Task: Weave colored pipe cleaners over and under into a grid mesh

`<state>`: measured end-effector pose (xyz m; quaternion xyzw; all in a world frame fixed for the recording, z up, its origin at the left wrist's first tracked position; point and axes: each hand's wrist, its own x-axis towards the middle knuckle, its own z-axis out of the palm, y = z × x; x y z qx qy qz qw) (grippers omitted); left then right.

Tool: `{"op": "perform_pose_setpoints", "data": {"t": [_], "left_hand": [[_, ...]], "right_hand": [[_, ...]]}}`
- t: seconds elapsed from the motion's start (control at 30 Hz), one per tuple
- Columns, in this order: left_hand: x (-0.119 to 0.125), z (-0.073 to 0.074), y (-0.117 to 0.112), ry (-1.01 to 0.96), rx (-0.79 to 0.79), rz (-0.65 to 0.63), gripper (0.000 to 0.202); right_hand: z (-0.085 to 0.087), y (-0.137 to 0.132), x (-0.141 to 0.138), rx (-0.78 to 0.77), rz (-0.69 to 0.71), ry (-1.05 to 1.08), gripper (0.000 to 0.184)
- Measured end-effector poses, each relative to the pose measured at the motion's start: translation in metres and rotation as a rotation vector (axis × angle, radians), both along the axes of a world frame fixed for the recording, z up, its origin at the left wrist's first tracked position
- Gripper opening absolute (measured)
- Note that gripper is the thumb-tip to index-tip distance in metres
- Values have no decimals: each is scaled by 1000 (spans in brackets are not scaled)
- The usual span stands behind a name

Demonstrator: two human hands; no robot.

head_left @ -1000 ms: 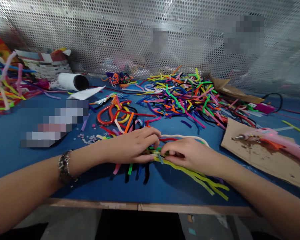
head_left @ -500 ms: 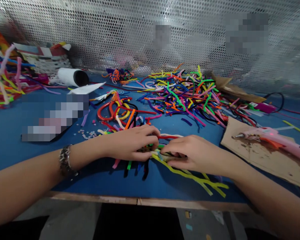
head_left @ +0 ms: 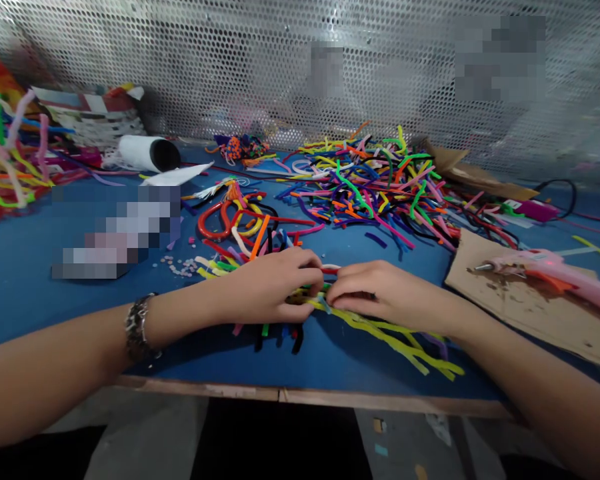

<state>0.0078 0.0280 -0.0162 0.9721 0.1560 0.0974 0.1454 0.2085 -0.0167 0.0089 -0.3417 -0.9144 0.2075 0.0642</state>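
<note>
A woven bundle of coloured pipe cleaners point(head_left: 395, 343) lies at the front of the table, with long yellow ends trailing to the right. My left hand point(head_left: 275, 285) curls over its woven part, fingers closed on it. Close beside it, my right hand point(head_left: 380, 290) pinches the strands where the yellow ones leave the weave. Short black, blue, green and pink ends stick out below my left hand, and white, orange and red ones above it. The palms cover most of the weave, so its pattern is hidden.
A large heap of pipe cleaners point(head_left: 365, 193) lies behind my hands. Red-handled scissors point(head_left: 215, 223) rest left of it. At the right, a pink hot glue gun point(head_left: 555, 270) lies on cardboard point(head_left: 520, 310). A white roll point(head_left: 147, 153) and a woven basket point(head_left: 90, 117) stand back left.
The view has shifted slightly. My right fingers have moved a little up along the yellow strands, drawing together; the yellow ends have swung slightly. My left hand keeps its hold.
</note>
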Motion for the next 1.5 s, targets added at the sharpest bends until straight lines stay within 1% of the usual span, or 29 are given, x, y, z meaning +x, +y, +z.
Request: {"op": "perform_pose_setpoints", "data": {"t": [0.07,0.2,0.33,0.43,0.57,0.63,0.77,0.87,1.03,1.13,1.27,1.4,1.5], "left_hand": [[0,0,0,-6,-3,3,12],[0,-2,2,-23,-3,-23,12],[-1,-4,6,-30,-35,-44,10],[-1,-4,8,-44,-61,-42,9],[-1,-5,10,-73,-45,-56,10],[-1,-5,10,-74,-28,-53,12],[-1,-5,11,-67,-23,-48,12],[-2,-4,13,-73,-53,-72,11],[-5,-1,16,-68,-139,-117,16],[-6,-1,17,-64,-161,-132,15],[-5,-3,17,-60,-135,-130,13],[-3,-3,17,-63,-110,-144,13],[-4,-2,17,-61,-111,-160,13]], "right_hand": [[-1,1,0,14,-10,-7,18],[-3,-1,-1,47,-46,-71,9],[-5,-2,-2,131,-118,-149,10],[-10,0,-2,190,-126,-93,12],[-13,2,0,259,-77,-48,20],[-11,1,0,249,-42,-54,22],[-5,0,1,195,13,-110,14],[-3,-2,1,175,-6,-153,7],[-1,-2,1,102,-27,-84,15],[-1,-1,1,111,-28,-61,19],[-3,-2,1,158,-19,-67,21],[-4,-3,1,183,-26,-124,19],[-4,-2,2,180,-3,-114,15]]}}
